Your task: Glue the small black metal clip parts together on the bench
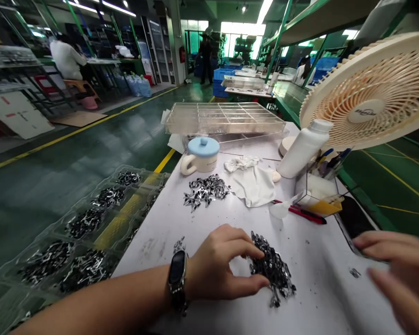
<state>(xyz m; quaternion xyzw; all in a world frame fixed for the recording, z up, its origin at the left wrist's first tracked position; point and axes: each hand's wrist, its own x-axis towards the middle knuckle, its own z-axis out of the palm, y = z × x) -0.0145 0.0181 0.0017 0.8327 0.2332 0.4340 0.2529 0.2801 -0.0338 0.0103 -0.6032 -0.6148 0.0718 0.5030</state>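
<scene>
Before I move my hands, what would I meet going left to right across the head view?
Clear plastic tray of small black-and-silver parts → cream mug with blue lid → crumpled white cloth → white plastic bottle → blurred right hand.

Small black-and-silver parts (pixel 275 267), loosely heaped

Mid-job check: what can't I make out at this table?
All in the head view:
Right hand: blurred and cut off by the right edge; grip unclear.
Left hand: at a jumbled pile of small black-and-silver parts, too small and crowded to tell whether one is pinched.
Cream round mug: inside hidden by its light-blue round lid.
</scene>
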